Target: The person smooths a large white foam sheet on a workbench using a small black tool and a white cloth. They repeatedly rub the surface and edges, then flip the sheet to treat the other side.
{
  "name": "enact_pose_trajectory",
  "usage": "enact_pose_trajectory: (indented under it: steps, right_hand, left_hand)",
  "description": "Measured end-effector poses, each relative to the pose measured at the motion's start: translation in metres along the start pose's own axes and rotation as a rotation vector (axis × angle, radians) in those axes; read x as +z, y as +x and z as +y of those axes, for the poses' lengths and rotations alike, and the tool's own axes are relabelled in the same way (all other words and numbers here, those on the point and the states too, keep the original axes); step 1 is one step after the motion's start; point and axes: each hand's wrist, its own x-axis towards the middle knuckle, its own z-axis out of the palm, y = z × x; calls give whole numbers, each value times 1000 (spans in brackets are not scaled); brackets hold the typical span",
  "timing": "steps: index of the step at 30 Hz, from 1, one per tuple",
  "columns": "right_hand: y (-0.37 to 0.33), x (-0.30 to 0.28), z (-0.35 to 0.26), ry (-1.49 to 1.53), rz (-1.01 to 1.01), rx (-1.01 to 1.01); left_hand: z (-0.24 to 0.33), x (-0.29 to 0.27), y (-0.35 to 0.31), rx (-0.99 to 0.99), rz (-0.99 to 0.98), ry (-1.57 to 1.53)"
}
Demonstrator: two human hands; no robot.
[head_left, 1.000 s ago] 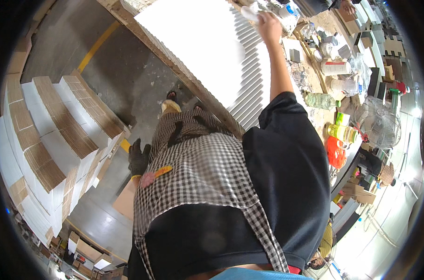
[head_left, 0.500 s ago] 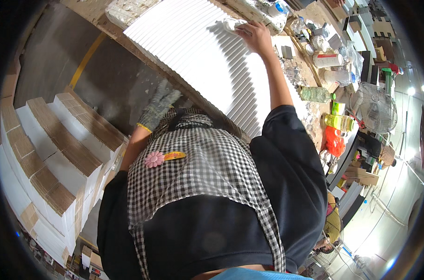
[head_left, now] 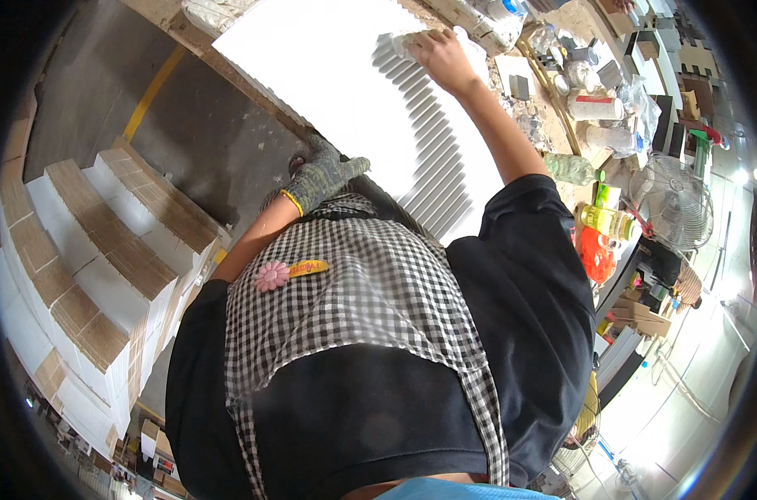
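Note:
A white, finely ridged surface (head_left: pixel 328 83), like the overlapping edges of many fanned sheets, covers the workbench in front of me. My right hand (head_left: pixel 441 58) is bare and closes around a crumpled white cloth (head_left: pixel 404 43), which rests on the far right part of these ridges. Shadow from my arm makes the ridges below it stand out; elsewhere glare washes them out. My left hand (head_left: pixel 324 173), in a grey knitted glove with a yellow cuff, is at the near edge of the ridged surface. Its thumb and fingers are spread, and nothing shows in its grasp.
Bottles, including a green one (head_left: pixel 569 168) and a yellow one (head_left: pixel 605 222), crowd the bench's right side, with a red bag (head_left: pixel 596 254) and a fan (head_left: pixel 672 200). Tall stacks of white and brown boards (head_left: pixel 103 233) stand at left. A yellow line (head_left: pixel 155 93) crosses the floor.
My left hand, blurred earlier beside the bench, has moved up and right to the near edge of the ridged surface. My right hand has shifted slightly left with the cloth.

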Motion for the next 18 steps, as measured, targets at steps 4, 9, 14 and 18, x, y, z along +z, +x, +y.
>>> enact_pose_trajectory:
  steps: [4,9,14,18]
  right_hand:
    - [8,-10,-46,-36,-125,-86]
    - [26,-58,-129,99,-3,-152]
    - [46,-108,-181,1136,246,98]
    - [27,-74,-93,975,330,619]
  left_hand:
    - [-7,10,9,-180,138,-76]
    - [3,-8,-14,-10,152,-37]
    - [-2,-38,-83,111,101,-181]
    - [-66,-41,-118,171,251,-298]
